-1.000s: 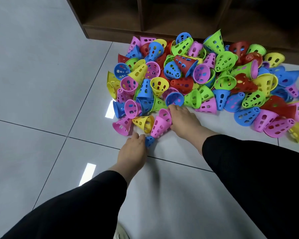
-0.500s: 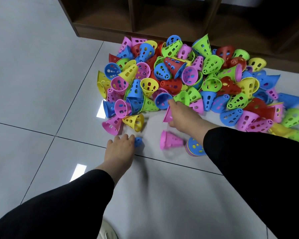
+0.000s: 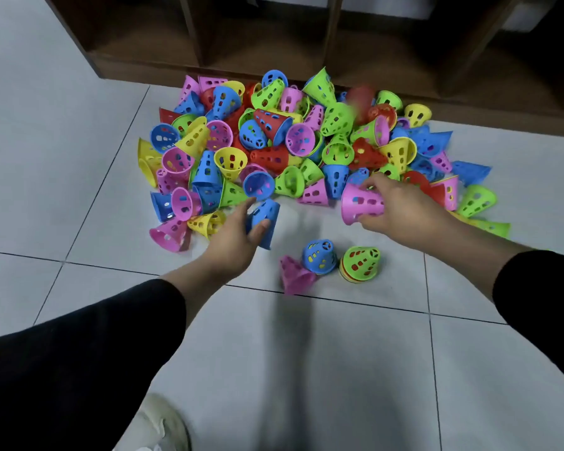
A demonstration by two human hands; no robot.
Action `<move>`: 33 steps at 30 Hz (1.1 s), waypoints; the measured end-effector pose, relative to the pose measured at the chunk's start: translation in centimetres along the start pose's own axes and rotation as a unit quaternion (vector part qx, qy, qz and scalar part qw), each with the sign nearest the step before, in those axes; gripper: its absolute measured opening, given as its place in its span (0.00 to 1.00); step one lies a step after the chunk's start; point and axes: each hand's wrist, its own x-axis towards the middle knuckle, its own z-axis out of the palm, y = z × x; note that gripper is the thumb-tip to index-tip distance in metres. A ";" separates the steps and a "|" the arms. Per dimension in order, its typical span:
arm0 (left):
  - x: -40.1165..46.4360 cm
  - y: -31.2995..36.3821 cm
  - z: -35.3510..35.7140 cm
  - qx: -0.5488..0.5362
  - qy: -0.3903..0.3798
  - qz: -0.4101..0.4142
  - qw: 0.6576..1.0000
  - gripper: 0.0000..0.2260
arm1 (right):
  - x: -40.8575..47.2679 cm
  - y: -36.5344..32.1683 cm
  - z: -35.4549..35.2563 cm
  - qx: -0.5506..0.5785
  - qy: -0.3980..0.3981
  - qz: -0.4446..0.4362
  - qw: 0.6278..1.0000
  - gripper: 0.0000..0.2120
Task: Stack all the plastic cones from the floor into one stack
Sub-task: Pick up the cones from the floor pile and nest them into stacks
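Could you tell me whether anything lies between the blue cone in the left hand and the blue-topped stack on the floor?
Nothing visible does: bare tile separates the blue cone from the blue-topped stack.

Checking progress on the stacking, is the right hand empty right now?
No, the right hand grips a pink cone at the near edge of the pile.

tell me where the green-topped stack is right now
In the head view the green-topped stack stands upright on the floor tile near the big pile, right of the blue-topped stack and below the right hand holding a pink cone.
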 end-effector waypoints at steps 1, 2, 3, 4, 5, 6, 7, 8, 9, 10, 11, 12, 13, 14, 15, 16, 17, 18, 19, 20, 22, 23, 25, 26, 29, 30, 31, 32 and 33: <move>0.0 1.0 1.2 -0.045 -0.014 -0.002 0.999 0.26 | -0.8 0.6 -0.1 -0.011 -0.010 0.007 1.000 0.27; 0.1 2.0 2.3 -0.088 -0.028 -0.008 0.996 0.26 | -1.4 1.1 -0.1 -0.022 -0.020 0.009 1.000 0.26; 0.1 2.8 3.4 -0.122 -0.037 -0.018 0.992 0.26 | -1.9 1.7 0.0 -0.031 -0.026 0.007 0.999 0.26; 0.2 3.5 4.3 -0.144 -0.040 -0.023 0.988 0.24 | -2.3 2.2 0.1 -0.037 -0.029 0.003 0.999 0.27; 0.2 4.1 5.1 -0.152 -0.039 -0.022 0.987 0.21 | -2.7 2.6 0.3 -0.043 -0.033 0.001 0.999 0.27; 0.3 4.6 5.9 -0.147 -0.037 -0.016 0.988 0.17 | -3.0 3.0 0.4 -0.049 -0.038 -0.002 0.998 0.28; 0.3 4.8 6.6 -0.140 -0.040 -0.009 0.989 0.15 | -3.2 3.4 0.5 -0.050 -0.043 -0.004 0.998 0.28; 0.2 4.8 7.2 -0.136 -0.048 -0.005 0.990 0.16 | -3.3 3.7 0.7 -0.047 -0.045 -0.006 0.998 0.28; 0.1 4.7 7.7 -0.136 -0.059 -0.002 0.989 0.18 | -3.4 3.9 1.0 -0.044 -0.045 -0.012 0.998 0.28; 0.1 4.6 8.2 -0.135 -0.068 0.005 0.988 0.19 | -3.4 4.1 1.4 -0.046 -0.047 -0.017 0.998 0.28; 0.1 4.5 8.6 -0.131 -0.074 0.014 0.988 0.19 | -3.4 4.2 2.0 -0.057 -0.053 -0.019 0.997 0.27; 0.3 4.3 9.0 -0.121 -0.076 0.021 0.989 0.18 | -3.4 4.3 2.7 -0.073 -0.064 -0.014 0.995 0.27; 0.5 4.1 9.4 -0.098 -0.076 0.025 0.992 0.18 | -3.3 4.3 3.5 -0.089 -0.080 -0.005 0.993 0.27; 0.9 3.8 9.7 -0.059 -0.076 0.025 0.995 0.19 | -3.2 4.4 4.2 -0.098 -0.096 0.005 0.991 0.27; 1.2 3.5 10.0 -0.001 -0.079 0.024 0.997 0.20 | -3.1 4.4 4.9 -0.099 -0.107 0.012 0.989 0.28; 1.5 3.1 10.3 0.064 -0.087 0.025 0.994 0.22 | -3.1 4.5 5.6 -0.091 -0.113 0.017 0.989 0.29; 1.5 2.6 10.6 0.125 -0.099 0.031 0.987 0.25 | -3.1 4.6 6.3 -0.084 -0.113 0.016 0.990 0.32; 1.3 2.0 10.7 0.170 -0.103 0.036 0.979 0.28 | -3.2 4.6 7.0 -0.081 -0.103 0.011 0.991 0.35; 1.0 1.4 10.7 0.197 -0.095 0.037 0.975 0.32 | -3.3 4.5 7.6 -0.080 -0.081 0.002 0.993 0.39; 0.5 0.6 10.5 0.213 -0.072 0.034 0.974 0.33 | -3.4 4.2 8.0 -0.079 -0.051 -0.010 0.996 0.41; -0.6 -1.2 9.8 0.244 -0.029 0.032 0.969 0.34 | -3.3 3.5 8.3 -0.075 0.007 -0.052 0.996 0.40; -1.1 -2.0 9.5 0.259 -0.028 0.029 0.965 0.33 | -3.2 3.1 8.4 -0.074 0.024 -0.080 0.994 0.38; -1.7 -2.9 9.7 0.261 -0.045 -0.002 0.964 0.32 | -3.0 2.3 8.8 -0.069 0.033 -0.129 0.989 0.33; -1.7 -2.9 10.0 0.240 -0.049 -0.035 0.969 0.31 | -2.9 1.8 9.0 -0.068 0.032 -0.148 0.986 0.30; -0.3 -2.1 11.4 0.154 -0.049 -0.165 0.973 0.24 | -2.6 0.9 9.9 -0.087 0.026 -0.170 0.981 0.24; 0.2 -1.8 11.7 0.134 -0.056 -0.197 0.970 0.22 | -2.6 0.9 10.2 -0.094 0.027 -0.170 0.981 0.23; 0.5 -1.7 12.0 0.117 -0.063 -0.221 0.966 0.21 | -2.5 0.8 10.4 -0.097 0.027 -0.169 0.980 0.23; 0.8 -1.7 12.3 0.105 -0.067 -0.240 0.963 0.22 | -2.5 0.8 10.5 -0.095 0.028 -0.166 0.981 0.23; 0.8 -1.8 12.4 0.096 -0.068 -0.256 0.960 0.25 | -2.4 0.8 10.6 -0.089 0.028 -0.164 0.982 0.23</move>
